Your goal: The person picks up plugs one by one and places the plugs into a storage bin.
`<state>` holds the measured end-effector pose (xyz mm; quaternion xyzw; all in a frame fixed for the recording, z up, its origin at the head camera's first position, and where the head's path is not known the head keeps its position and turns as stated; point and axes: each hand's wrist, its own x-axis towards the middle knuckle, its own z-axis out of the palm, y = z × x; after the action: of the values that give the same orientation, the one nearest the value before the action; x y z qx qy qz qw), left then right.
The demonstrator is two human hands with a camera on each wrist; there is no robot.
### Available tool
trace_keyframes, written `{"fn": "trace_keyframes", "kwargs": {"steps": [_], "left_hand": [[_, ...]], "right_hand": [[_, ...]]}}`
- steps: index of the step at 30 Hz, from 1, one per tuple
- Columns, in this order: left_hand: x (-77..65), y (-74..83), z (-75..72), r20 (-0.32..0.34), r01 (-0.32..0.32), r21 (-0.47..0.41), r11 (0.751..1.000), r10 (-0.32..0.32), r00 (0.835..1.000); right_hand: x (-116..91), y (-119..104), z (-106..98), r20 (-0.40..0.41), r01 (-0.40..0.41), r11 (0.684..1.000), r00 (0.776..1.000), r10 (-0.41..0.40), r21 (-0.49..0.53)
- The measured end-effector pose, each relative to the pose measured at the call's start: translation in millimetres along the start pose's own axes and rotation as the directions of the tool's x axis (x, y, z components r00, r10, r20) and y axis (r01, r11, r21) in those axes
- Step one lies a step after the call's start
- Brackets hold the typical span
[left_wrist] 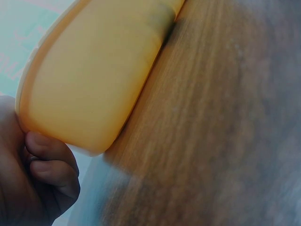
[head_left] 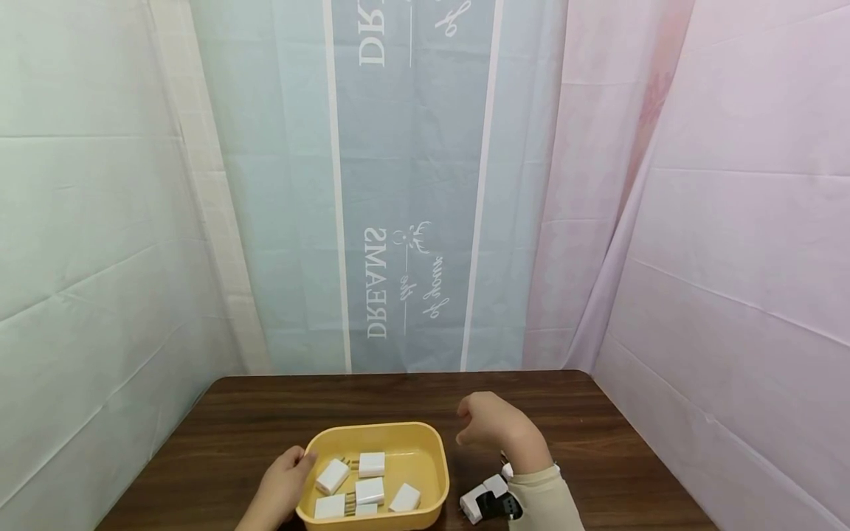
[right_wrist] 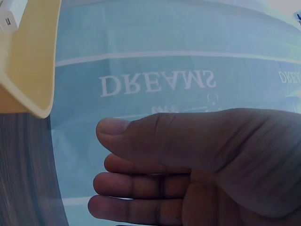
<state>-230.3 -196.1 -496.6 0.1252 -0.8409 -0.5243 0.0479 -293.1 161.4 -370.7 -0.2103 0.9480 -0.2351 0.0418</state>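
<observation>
My left hand [head_left: 287, 478] grips the left rim of a yellow plastic bin [head_left: 434, 461], thumb at the edge; in the left wrist view its curled fingers [left_wrist: 54, 172] meet the bin's rim. Inside lie several white charger plugs [head_left: 404, 498], some with metal prongs showing. To the right of the bin, my right hand [head_left: 494, 422] hovers above the table with fingers loosely bent. Nothing is held in it, as the right wrist view shows. Below its wrist, white plugs [head_left: 473, 503] and black plugs [head_left: 510, 506] lie in a cluster, partly hidden by the sleeve.
The dark wood-grain table [head_left: 279, 402] carries everything. A blue printed curtain [head_left: 412, 184] hangs behind its far edge, and pale cloth walls [head_left: 730, 221] stand at both sides.
</observation>
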Motion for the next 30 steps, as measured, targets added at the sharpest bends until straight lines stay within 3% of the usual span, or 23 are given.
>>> {"fn": "trace_keyframes", "kwargs": {"steps": [14, 30], "left_hand": [[0.7, -2.3, 0.0, 0.004, -0.001, -0.006, 1.0, 0.002, 1.0], [0.9, -1.9, -0.3, 0.008, 0.004, -0.018, 1.0, -0.003, 1.0]], "right_hand": [[3, 20, 3, -0.062, -0.09, 0.996, 0.994, 0.089, -0.011], [5, 49, 0, -0.067, -0.204, 0.979, 0.977, 0.203, -0.005]]}}
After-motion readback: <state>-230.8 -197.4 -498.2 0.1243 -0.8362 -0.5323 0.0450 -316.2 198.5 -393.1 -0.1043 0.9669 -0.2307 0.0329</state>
